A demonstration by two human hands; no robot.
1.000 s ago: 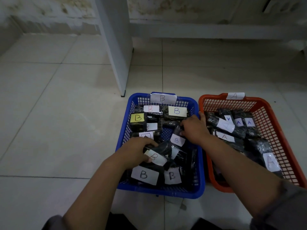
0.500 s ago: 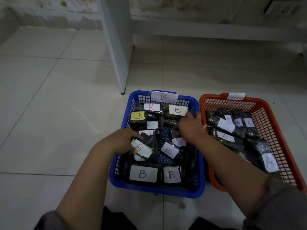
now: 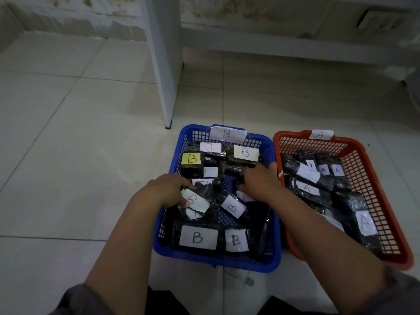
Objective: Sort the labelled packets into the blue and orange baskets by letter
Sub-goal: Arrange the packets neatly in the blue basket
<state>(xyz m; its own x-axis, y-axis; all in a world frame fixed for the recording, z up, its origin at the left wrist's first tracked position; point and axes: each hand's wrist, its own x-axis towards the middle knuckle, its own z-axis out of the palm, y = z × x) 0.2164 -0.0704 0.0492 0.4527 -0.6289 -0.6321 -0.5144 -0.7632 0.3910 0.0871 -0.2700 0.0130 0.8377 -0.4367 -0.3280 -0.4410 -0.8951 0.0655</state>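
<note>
Both hands work inside the blue basket (image 3: pixel 169 248): the left hand (image 3: pixel 169 189) pinches a red-lettered B packet (image 3: pixel 196 200) lying toward four o'clock, while the right hand (image 3: pixel 260 181), grip unclear, reaches toward eleven o'clock.

The scene is dim and cool-toned, with soft, even light and only faint shadows on the pale floor tiles (image 3: pixel 68 178). Wide-angle distortion bends lines near the edges, dark packet wrappers show small glints, and the bottom corners look soft.
</note>
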